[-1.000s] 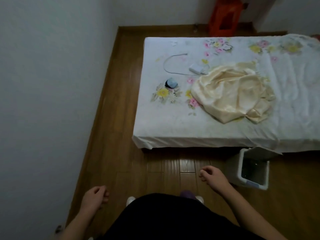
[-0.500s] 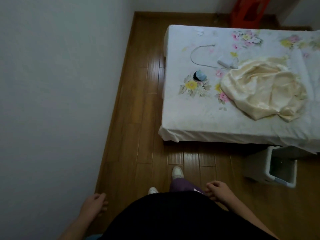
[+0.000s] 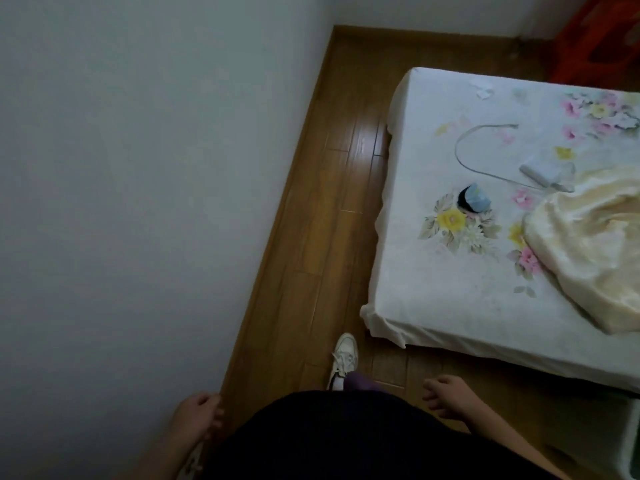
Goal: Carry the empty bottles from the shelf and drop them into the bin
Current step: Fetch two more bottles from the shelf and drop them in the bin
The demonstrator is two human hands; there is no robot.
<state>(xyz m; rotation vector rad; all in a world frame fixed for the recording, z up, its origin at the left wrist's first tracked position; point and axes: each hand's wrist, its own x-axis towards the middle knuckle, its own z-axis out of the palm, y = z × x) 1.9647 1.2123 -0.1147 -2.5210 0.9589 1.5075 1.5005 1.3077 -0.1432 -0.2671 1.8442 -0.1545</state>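
No bottle and no shelf are in view. Only a sliver of the white bin shows at the right edge, on the floor below the bed's near side. My left hand hangs low beside the wall, fingers loosely curled, holding nothing. My right hand hangs in front of my body with fingers loosely apart and empty, left of the bin.
A bed with a white floral sheet fills the right. On it lie a cream cloth, a white charger with cable and a small blue and black object. A grey wall stands left. Wooden floor runs between. A red stool stands far right.
The view has swung left: the bed and bin have slid to the right, the bin nearly out of frame. One white shoe has stepped forward. Both hands stay empty.
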